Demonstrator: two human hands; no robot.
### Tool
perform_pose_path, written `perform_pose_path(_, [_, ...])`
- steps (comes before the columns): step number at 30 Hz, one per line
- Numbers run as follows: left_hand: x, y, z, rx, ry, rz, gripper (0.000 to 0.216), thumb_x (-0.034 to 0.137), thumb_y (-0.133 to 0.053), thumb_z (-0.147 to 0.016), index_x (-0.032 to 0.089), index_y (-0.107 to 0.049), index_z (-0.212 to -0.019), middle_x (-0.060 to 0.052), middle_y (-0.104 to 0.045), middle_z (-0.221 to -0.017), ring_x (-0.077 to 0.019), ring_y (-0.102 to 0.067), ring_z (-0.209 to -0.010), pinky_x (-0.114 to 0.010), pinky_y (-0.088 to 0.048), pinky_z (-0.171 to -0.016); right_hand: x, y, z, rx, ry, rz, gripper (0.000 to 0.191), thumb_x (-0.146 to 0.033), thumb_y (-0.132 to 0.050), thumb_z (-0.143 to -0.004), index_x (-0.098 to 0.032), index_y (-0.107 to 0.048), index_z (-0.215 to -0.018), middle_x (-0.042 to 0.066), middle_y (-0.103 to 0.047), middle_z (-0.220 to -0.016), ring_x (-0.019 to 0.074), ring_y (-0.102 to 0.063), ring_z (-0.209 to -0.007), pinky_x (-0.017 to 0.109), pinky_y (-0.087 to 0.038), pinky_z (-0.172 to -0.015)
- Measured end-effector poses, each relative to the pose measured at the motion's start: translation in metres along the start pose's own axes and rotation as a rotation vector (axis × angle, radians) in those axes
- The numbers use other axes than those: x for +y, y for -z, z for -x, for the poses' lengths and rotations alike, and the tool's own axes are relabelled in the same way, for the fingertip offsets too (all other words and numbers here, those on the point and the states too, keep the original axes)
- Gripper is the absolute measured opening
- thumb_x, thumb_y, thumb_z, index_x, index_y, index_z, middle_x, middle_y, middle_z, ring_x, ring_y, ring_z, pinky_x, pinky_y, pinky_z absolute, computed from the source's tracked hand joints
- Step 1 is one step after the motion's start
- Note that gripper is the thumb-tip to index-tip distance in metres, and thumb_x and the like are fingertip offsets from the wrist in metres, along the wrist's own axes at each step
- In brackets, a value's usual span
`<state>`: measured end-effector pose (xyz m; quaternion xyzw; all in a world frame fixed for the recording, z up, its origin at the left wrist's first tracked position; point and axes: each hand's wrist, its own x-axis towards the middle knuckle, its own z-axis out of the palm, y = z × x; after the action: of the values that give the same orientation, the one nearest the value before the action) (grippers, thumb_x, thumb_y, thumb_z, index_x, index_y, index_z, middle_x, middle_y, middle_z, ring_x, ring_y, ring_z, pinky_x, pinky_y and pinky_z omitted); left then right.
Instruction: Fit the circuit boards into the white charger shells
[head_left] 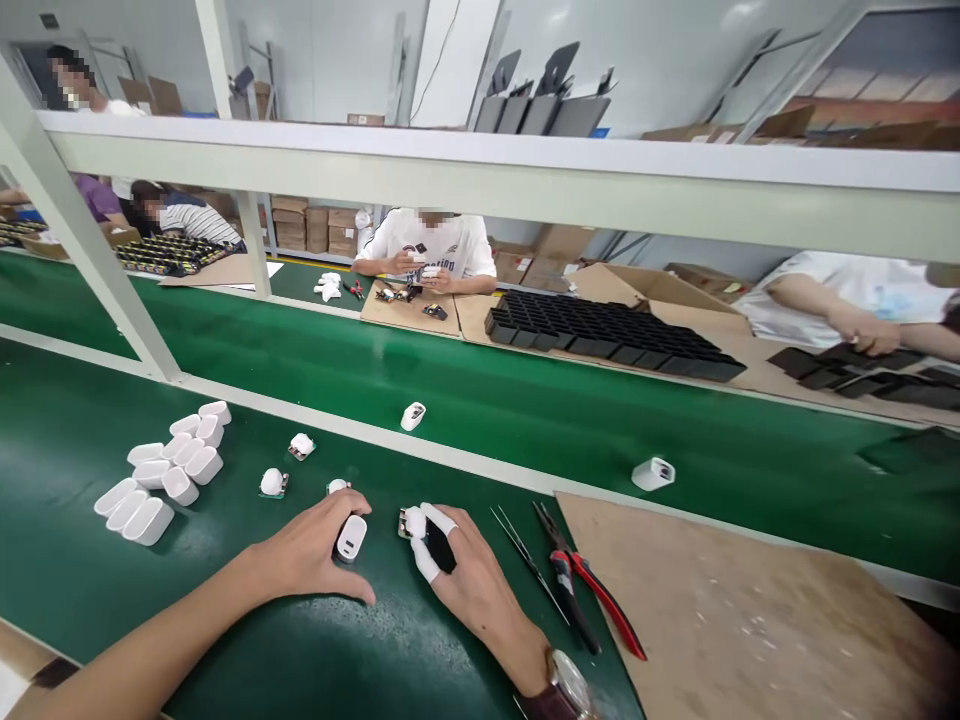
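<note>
Left hand [319,555] on charger shell [351,537], right hand [469,585] pinching plug part [413,522]

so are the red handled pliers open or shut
Shut, as far as shows: the red handled pliers lie flat on the green mat, dark tips together, handles only slightly apart.

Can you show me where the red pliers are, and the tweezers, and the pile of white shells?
red pliers [581,590], head view, on the joint above the red handles.
tweezers [525,560], head view, mid-length on the thin metal legs.
pile of white shells [169,470], head view, on a shell mid-pile.
</note>
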<state>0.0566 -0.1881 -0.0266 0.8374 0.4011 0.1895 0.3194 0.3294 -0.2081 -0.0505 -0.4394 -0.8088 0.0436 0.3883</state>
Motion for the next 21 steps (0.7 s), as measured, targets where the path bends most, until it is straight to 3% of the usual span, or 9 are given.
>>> perform_pose_path(3, [-0.010,-0.004,0.011,-0.041,0.048,0.089,0.073,0.041,-0.079,-0.089,0.030,-0.041,-0.150,-0.011,-0.056,-0.150,-0.0318,-0.061,-0.131,-0.045,-0.053,-0.107,-0.020,0.006,-0.001,0.033,0.026,-0.124,0.043,-0.011,-0.059,-0.098,-0.021,-0.053,-0.140,0.013,-0.064,-0.117,0.0261,-0.066,-0.106,0.044,-0.061,-0.089])
perform_pose_path(7, [-0.011,-0.013,0.013,-0.008,-0.001,0.109,0.067,0.026,-0.068,-0.096,0.031,-0.036,-0.155,-0.009,-0.060,-0.147,-0.0284,-0.059,-0.134,-0.045,-0.051,-0.113,-0.043,0.003,-0.003,-0.021,0.106,-0.176,0.054,-0.005,-0.062,-0.094,-0.018,-0.051,-0.146,0.016,-0.063,-0.122,0.0277,-0.063,-0.111,0.045,-0.060,-0.090])
perform_pose_path(10, [-0.005,-0.013,0.010,-0.027,-0.083,0.074,0.062,0.013,-0.054,-0.099,0.030,-0.036,-0.156,-0.009,-0.051,-0.156,-0.0253,-0.054,-0.140,-0.043,-0.047,-0.117,-0.046,0.002,0.000,-0.004,0.122,-0.143,0.059,-0.002,-0.062,-0.093,-0.016,-0.048,-0.149,0.018,-0.064,-0.123,0.0287,-0.062,-0.113,0.046,-0.059,-0.092])
perform_pose_path(12, [-0.002,-0.011,0.009,-0.033,-0.113,0.029,0.056,0.016,-0.060,-0.098,0.028,-0.045,-0.151,-0.011,-0.044,-0.159,-0.0286,-0.051,-0.142,-0.044,-0.047,-0.117,-0.044,0.003,0.001,0.023,0.119,-0.142,0.059,-0.002,-0.063,-0.093,-0.015,-0.049,-0.148,0.018,-0.064,-0.122,0.0285,-0.062,-0.112,0.047,-0.059,-0.091])
perform_pose_path(15, [0.002,-0.013,0.008,0.049,-0.143,-0.039,0.038,0.030,-0.077,-0.091,0.024,-0.065,-0.127,-0.014,-0.051,-0.146,-0.0336,-0.057,-0.130,-0.046,-0.054,-0.106,-0.041,0.007,0.002,0.031,0.121,-0.150,0.058,-0.001,-0.063,-0.092,-0.016,-0.050,-0.147,0.017,-0.064,-0.122,0.0281,-0.062,-0.112,0.047,-0.059,-0.091])
perform_pose_path(18, [0.005,-0.021,0.007,0.123,-0.148,-0.010,0.015,0.022,-0.065,-0.099,0.024,-0.070,-0.113,-0.011,-0.056,-0.129,-0.0253,-0.063,-0.110,-0.039,-0.057,-0.094,-0.041,0.009,0.002,0.022,0.135,-0.134,0.057,0.000,-0.063,-0.092,-0.014,-0.051,-0.146,0.018,-0.065,-0.123,0.0287,-0.061,-0.114,0.047,-0.059,-0.092])
perform_pose_path(21, [0.006,-0.030,0.009,0.157,-0.092,0.089,0.044,0.011,-0.056,-0.099,0.029,-0.054,-0.140,-0.011,-0.055,-0.137,-0.0243,-0.062,-0.119,-0.039,-0.055,-0.101,-0.044,0.011,0.002,0.019,0.146,-0.115,0.056,-0.001,-0.064,-0.093,-0.013,-0.051,-0.146,0.019,-0.065,-0.124,0.0290,-0.061,-0.116,0.047,-0.059,-0.093])
